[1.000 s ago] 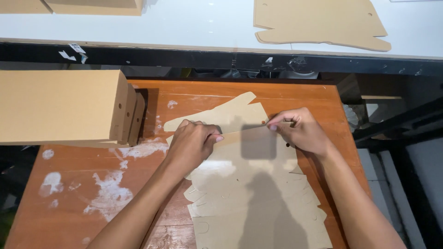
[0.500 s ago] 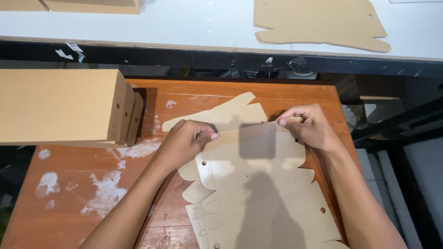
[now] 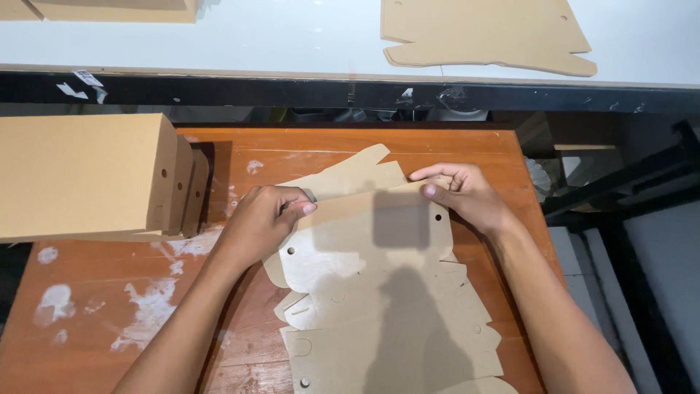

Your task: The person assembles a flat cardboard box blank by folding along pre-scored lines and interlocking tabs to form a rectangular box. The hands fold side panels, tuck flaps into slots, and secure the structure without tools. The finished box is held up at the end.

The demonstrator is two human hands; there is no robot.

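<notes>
**Two hands pinching the top flap of a flat cardboard cutout**

Two hands are working the same sheet here. The left hand (image 3: 266,219) is curled nearly closed, thumb and fingertips pinching the upper left edge of the top cardboard cutout (image 3: 364,241). The right hand (image 3: 467,195) is flatter, fingers half spread, thumb pressed on the upper right edge of the same piece, next to a small punched hole.

That cutout lies on a loose stack of die-cut sheets (image 3: 394,343), all tan with scalloped edges and small round holes, fanned out across the middle of the orange wooden table (image 3: 109,321). Another sheet peeks out above the hands, pointing up toward the far edge.

Around it: a pile of folded tan boxes (image 3: 80,175) sits at the left side of the table, just beside the left hand but not touching, holes showing along their ends. White smears of paint or glue blotch the wood on the left. Past a dark gap, a white bench (image 3: 292,36) carries one more flat tan cutout (image 3: 481,33) and more cardboard at the top left corner.

Compared with half a second ago, the top sheet has been pulled down flatter toward the stack, and both hands sit a bit lower on it.
</notes>
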